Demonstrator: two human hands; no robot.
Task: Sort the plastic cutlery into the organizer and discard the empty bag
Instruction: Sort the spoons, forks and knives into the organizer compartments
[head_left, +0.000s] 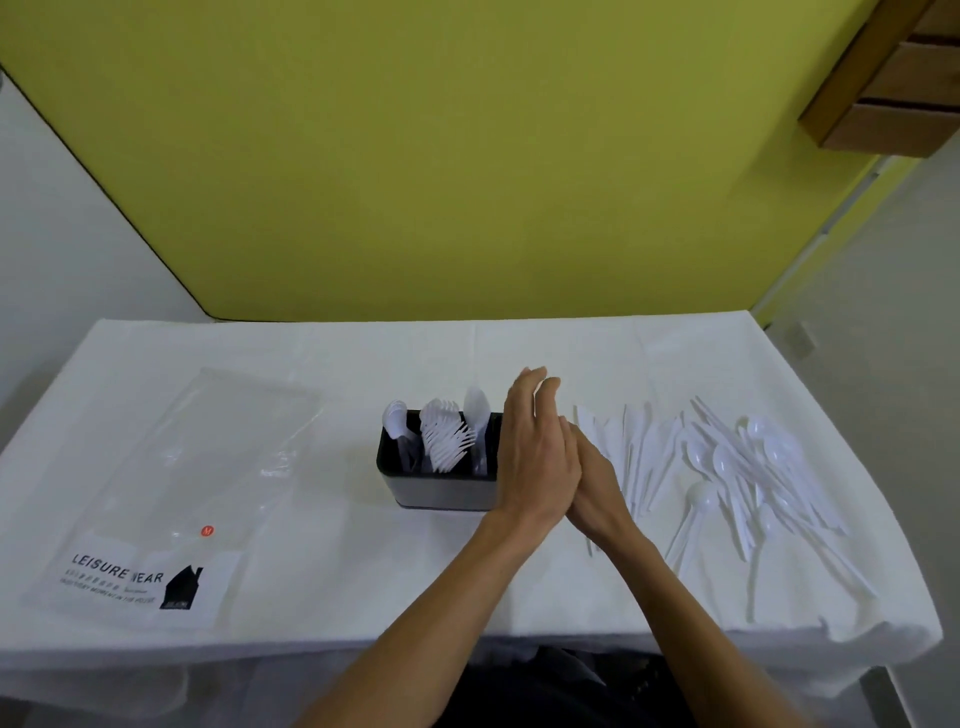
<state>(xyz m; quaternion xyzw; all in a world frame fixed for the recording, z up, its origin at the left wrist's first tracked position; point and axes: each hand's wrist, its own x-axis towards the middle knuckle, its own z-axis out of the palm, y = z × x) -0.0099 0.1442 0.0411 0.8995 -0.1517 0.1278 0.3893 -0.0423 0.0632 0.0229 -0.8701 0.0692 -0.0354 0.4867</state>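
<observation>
Table: stood before the wall, everything else lying on it.
Bag: lay flat on the left part, well apart from the organizer.
Organizer: stood upright near the middle.
Compartments: spoons stood in the left one, forks in the middle one, a few pieces in the right one.
Loose cutlery: lay spread on the right part, right of the organizer.
Left hand: was just right of the organizer, overlapping its right end.
Right hand: was against the left hand, between it and the loose cutlery.
Wooden shelf: hung behind the table, above its right end.
</observation>
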